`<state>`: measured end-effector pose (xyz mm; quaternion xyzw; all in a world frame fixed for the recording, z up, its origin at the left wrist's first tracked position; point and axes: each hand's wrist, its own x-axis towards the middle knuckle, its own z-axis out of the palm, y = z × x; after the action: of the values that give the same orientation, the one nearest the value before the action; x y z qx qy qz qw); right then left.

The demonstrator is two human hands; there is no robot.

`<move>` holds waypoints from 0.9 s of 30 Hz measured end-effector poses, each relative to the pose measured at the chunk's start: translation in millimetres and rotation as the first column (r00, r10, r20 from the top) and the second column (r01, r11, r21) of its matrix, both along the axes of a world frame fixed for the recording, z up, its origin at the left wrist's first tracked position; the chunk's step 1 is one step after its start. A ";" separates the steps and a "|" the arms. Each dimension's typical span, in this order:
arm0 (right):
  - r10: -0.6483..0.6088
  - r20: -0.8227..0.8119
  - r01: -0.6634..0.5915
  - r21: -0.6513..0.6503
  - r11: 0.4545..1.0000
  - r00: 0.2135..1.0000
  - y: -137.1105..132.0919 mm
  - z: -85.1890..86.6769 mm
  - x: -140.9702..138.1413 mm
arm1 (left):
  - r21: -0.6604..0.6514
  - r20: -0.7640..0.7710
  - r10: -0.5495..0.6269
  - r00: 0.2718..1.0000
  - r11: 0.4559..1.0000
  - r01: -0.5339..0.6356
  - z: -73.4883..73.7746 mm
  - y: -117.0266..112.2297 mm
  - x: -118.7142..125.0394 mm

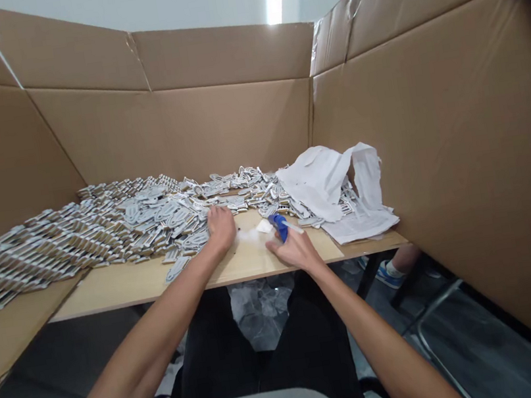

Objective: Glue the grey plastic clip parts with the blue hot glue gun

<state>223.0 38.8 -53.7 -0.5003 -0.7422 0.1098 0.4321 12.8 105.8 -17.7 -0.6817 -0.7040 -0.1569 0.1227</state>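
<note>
My left hand [222,227] rests at the near edge of a pile of small grey-white flat pieces [162,208]. Its fingers are curled down, and whatever they may hold is hidden. Closed around a small blue tool [278,226], my right hand [298,249] sits over the bare wood of the board [250,264]. A pale rod sticks out of the tool on its right; its exact kind I cannot make out. Just left of the tool is a small white scrap [264,226], with a blurred whitish patch beside it.
Neat stacked rows of the pieces [53,244] fill the left. Crumpled white sheets [327,180] lie over more pieces on the right. Cardboard walls [234,120] enclose the back and sides. Below the board at right are a person's shoe [390,275] and a metal chair frame [429,344].
</note>
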 end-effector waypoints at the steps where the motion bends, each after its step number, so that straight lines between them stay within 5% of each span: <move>1: 0.021 0.026 -0.021 -0.017 1.000 0.999 0.7 0.2 1.5 | -0.020 -0.007 0.015 1.000 1.000 -0.015 2.3 4.1 -3.6; 11: 0.022 -0.039 -0.026 -0.108 0.994 0.999 12.0 -3.4 17.6 | -0.074 0.036 -0.003 0.999 0.997 0.006 20.9 22.9 -27.9; 19: -0.008 -0.230 -0.021 -0.123 0.992 0.973 9.4 -0.7 18.1 | 0.031 0.245 -0.041 0.969 0.999 0.035 12.8 37.5 -37.3; 22: -0.035 -0.266 0.001 -0.128 0.992 0.963 7.1 3.2 19.9 | 0.101 0.423 -0.081 0.902 0.994 0.042 8.2 41.5 -34.6; 27: -0.017 -0.284 -0.022 -0.132 0.991 0.959 8.6 2.3 20.8 | 0.092 0.716 -0.115 0.689 0.993 0.071 4.9 41.9 -32.8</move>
<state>243.8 47.4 -51.4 -0.5062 -0.6641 0.2306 0.4995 -20.0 147.7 -12.9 -0.5969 -0.6556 -0.4370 -0.1512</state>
